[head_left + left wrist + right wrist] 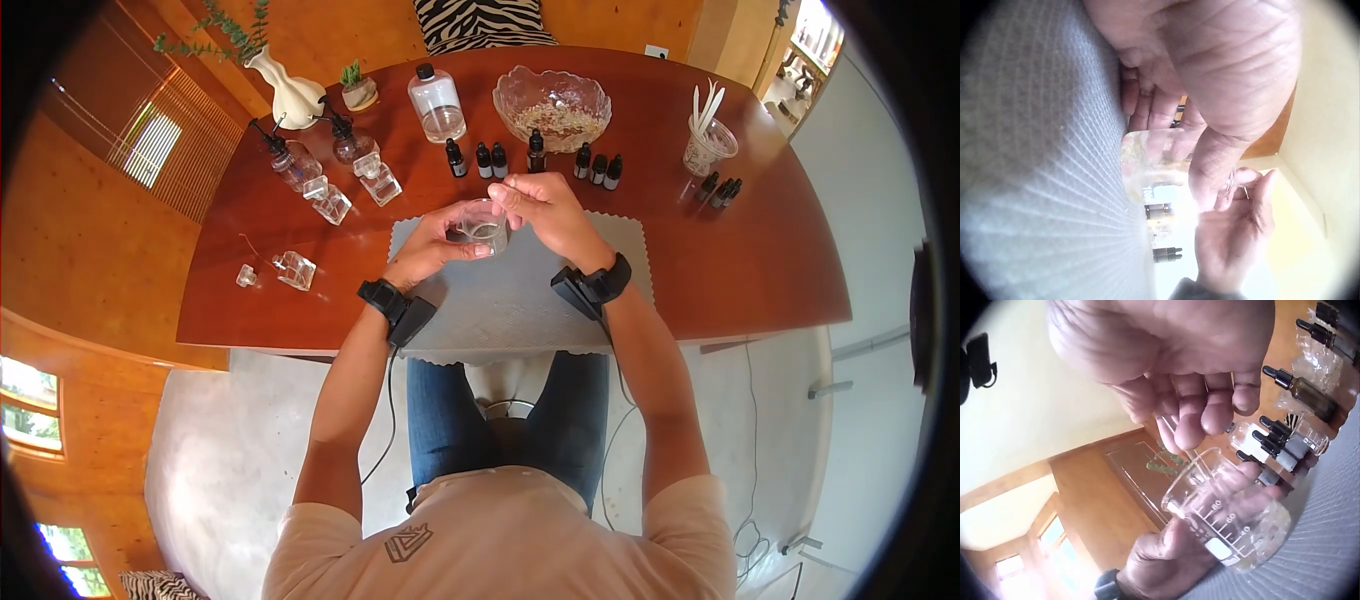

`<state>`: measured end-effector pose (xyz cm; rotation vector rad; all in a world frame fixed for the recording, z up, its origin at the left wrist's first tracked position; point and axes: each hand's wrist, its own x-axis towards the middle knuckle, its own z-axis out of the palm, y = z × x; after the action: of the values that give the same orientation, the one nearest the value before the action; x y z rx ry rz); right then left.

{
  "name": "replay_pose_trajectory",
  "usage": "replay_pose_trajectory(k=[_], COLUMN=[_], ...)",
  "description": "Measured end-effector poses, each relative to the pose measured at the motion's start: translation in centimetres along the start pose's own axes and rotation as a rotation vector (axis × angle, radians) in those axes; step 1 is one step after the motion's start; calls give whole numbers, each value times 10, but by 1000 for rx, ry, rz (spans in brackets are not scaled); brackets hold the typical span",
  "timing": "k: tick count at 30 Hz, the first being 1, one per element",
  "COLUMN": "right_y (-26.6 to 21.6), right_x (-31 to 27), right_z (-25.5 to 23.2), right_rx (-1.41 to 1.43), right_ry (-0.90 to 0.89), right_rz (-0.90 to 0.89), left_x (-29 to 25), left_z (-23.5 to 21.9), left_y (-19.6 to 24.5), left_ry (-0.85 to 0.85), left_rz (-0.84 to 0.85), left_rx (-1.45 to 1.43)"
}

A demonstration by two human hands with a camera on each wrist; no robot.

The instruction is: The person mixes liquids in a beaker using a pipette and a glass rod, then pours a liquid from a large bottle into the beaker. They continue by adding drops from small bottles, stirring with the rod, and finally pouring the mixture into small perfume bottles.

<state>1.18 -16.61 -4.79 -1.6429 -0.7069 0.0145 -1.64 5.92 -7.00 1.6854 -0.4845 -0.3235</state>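
My left hand (440,245) holds a clear glass beaker (1235,528) with white measuring marks, low over the grey cloth mat (490,310). Thumb and fingers wrap the beaker's sides from the left. A little clear liquid shows near its bottom. Above the rim, my right hand (548,218) pinches a thin stirring rod (1192,454), whose lower end reaches down into the beaker. The upper part of the rod is mostly hidden by the right fingers.
Black-capped dropper bottles (537,152) line up behind the hands, before a clear bottle (437,112) and a glass bowl (552,85). Square glass bottles (294,270) and spray bottles (295,165) stand left. A cup of white sticks (708,145) and several small bottles stand right.
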Motion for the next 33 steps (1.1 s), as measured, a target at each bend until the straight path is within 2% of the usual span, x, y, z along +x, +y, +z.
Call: replay_pose_trajectory(k=[4, 7, 10, 13, 16, 19, 22, 25, 28, 31, 33], right_y=[1, -2, -7, -5, -4, 2, -2, -2, 5, 4, 6], right_x=[1, 0, -1, -1, 0, 1, 0, 0, 0, 0, 1], right_z=[6, 3, 1, -1, 3, 5, 1, 5, 1, 4, 5], right_rx=[76, 96, 96, 35, 63, 93, 76, 34, 101, 63, 81], right_ry=[40, -77, -102, -28, 8, -79, -40, 34, -104, 26, -4], right_rz=[-56, -14, 13, 46, -31, -34, -7, -73, 28, 9, -28], left_x=[-1, 0, -1, -1, -1, 0, -1, -2, -2, -1, -1], left_z=[0, -2, -2, 1, 0, -2, 1, 2, 2, 2, 2], left_y=[2, 0, 1, 1, -1, 1, 3, 4, 6, 5, 4], left_ry=[16, 4, -2, 13, 26, 2, 18, 41, 26, 30, 25], left_rz=[13, -15, -1, 12, -6, -31, 0, -21, -22, 13, 16], left_rx=[16, 43, 39, -17, -1, 41, 15, 6, 25, 47, 46])
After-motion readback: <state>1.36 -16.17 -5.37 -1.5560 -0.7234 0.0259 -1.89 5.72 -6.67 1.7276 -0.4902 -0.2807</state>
